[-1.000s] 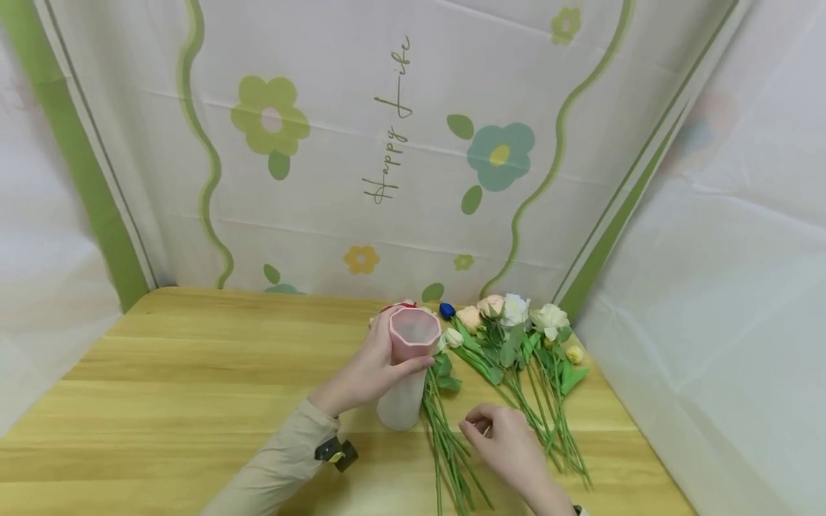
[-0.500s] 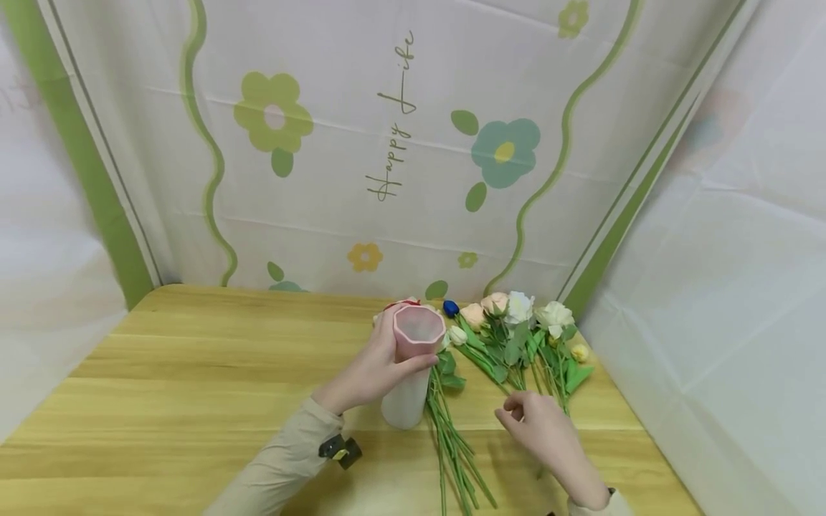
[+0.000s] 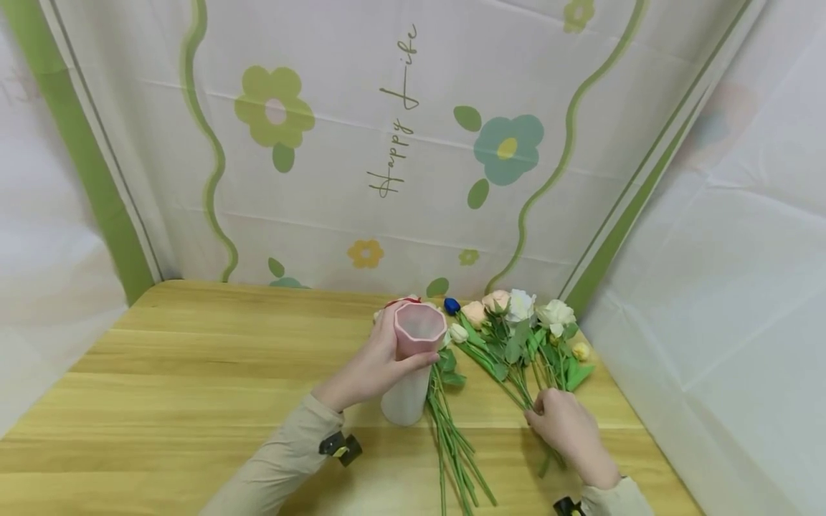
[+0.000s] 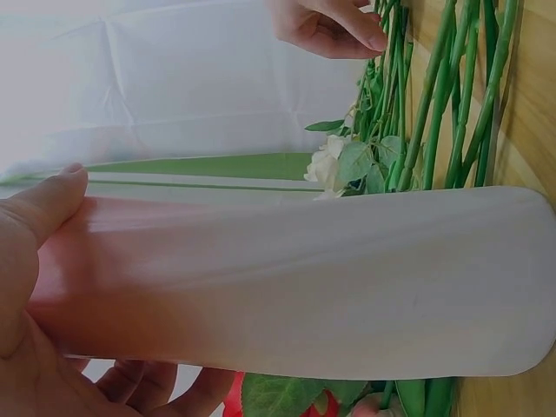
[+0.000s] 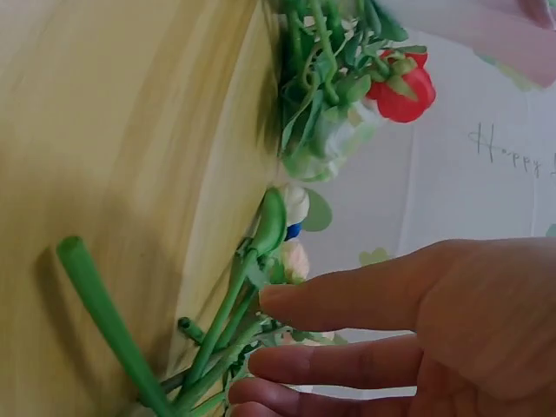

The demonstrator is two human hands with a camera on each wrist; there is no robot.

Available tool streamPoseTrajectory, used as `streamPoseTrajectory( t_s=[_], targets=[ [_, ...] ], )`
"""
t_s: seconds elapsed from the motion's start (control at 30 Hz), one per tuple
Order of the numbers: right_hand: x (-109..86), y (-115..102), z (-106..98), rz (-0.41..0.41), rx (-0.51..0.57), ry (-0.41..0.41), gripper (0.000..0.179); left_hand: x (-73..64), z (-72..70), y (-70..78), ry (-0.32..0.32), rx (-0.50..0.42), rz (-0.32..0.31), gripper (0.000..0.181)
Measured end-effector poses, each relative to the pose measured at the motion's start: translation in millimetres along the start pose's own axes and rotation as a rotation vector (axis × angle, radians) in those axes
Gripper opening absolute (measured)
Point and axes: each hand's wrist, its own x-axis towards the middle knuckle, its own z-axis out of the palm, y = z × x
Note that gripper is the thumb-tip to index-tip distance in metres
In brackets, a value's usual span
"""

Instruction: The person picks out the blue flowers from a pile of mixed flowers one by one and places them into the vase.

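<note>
My left hand [image 3: 374, 364] grips a tall vase [image 3: 405, 401] near its top, fingers behind and thumb in front. The vase is pink at the rim and fades to frosted white; it stands upright on the table. In the left wrist view, its lower part [image 4: 417, 282] rests against the wood. At the right, my right hand [image 3: 568, 430] is over the stems [image 3: 513, 383] of a bunch of artificial flowers. In the right wrist view, thumb [image 5: 347, 301] and fingers [image 5: 339, 363] are extended with a gap between them, close to the green stems [image 5: 213, 343]; no grip shows.
Another bunch of long green stems [image 3: 452, 437] lies right beside the vase, its blooms partly hidden; a red flower [image 5: 404, 94] shows there. White roses [image 3: 555, 315], peach blooms [image 3: 474, 314] and a blue bud [image 3: 452, 306] lie near the table's back edge, before a printed cloth [image 3: 323, 179].
My right hand has moved right, from beside the nearer stems to the stems of the right-hand bunch. The left hand stays on the vase.
</note>
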Motion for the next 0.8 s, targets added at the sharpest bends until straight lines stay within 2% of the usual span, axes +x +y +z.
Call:
streamPoseTrajectory(
  t_s=[0.3,0.6,0.8],
  targets=[
    [7.5,5,6,0.046,-0.04,-0.005,0.042,-0.1,0.2,-0.2,0.004,-0.005,0.008,0.089],
    [9.1,5,9,0.061,-0.152,-0.039,0.012,-1.1,1.8,-0.2,0.002,0.0,0.027,0.09],
    [9.3,6,12,0.053,-0.152,-0.011,0.015,-0.6,2.1,-2.2,0.009,-0.011,0.035,0.091]
  ],
)
